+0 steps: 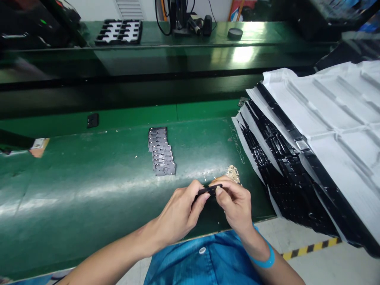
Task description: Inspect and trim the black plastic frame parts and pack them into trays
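A small flat black plastic part (210,190) is held between both hands, above the front edge of the bench. My left hand (184,206) pinches its left end between thumb and fingers. My right hand (236,202) is closed on its right end, the thumb pressing on the near edge; a tiny pale bit seems to be at the thumb tip. Just behind the right hand lies a small heap of tiny beige pieces (233,173), partly hidden by it. Farther back, several similar flat dark parts (162,152) lie overlapping in a row.
At the right, a tall stack of black trays with white sheets (332,130) leans over the green bench (89,190). A single black part (92,120) lies at the left rear. On the shelf behind stand a black-and-white tray (119,31) and a round black object (235,33).
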The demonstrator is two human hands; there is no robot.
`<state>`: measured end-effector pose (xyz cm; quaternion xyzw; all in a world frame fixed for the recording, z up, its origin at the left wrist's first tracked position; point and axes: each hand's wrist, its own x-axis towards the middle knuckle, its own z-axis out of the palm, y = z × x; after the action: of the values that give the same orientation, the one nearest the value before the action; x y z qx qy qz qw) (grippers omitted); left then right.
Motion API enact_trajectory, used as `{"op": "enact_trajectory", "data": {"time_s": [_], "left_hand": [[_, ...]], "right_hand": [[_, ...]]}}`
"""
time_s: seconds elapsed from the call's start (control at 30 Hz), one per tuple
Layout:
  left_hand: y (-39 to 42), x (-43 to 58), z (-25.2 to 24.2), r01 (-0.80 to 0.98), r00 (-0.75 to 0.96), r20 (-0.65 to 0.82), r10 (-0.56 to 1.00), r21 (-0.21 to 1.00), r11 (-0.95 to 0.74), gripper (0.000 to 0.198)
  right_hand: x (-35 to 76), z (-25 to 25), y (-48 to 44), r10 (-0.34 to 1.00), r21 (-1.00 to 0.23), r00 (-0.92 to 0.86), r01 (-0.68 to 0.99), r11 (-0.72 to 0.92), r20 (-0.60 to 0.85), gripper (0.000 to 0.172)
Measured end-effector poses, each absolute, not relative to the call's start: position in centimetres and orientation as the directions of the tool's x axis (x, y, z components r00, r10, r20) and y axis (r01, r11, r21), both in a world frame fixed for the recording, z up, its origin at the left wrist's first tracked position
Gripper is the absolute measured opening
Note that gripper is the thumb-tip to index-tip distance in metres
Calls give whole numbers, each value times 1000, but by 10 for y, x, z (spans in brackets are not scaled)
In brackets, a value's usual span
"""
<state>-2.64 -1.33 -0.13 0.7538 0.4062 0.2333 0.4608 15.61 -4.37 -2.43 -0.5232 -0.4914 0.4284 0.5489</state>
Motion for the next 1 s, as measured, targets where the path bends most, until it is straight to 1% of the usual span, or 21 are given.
{"op": "enact_trajectory", "data": {"time_s": [0.13, 0.27, 0.43, 0.67, 1.0], "left_hand": [[-13, -25, -1, 393, 569, -15, 822, 883, -256, 20], [-14, -25, -3, 388, 571, -5, 821, 883, -265, 20], [-15, -24, -3, 388, 581, -20, 814, 885, -255, 19], [-15, -24, -2, 383, 582, -30, 812, 892, -241, 22], [-11, -27, -4, 388, 577, -41, 816, 892, -230, 21]], "right_hand": [[158, -26, -46, 987, -996, 134, 6, 83, 83, 21], [157, -26, -45, 986, -996, 145, 7, 87, 87, 21], [158, -26, -43, 974, -986, 153, 39, 163, 167, 20], [159, -26, -42, 971, -981, 140, 36, 190, 193, 21], [159, -30, -40, 979, -985, 115, 17, 169, 170, 21]]}}
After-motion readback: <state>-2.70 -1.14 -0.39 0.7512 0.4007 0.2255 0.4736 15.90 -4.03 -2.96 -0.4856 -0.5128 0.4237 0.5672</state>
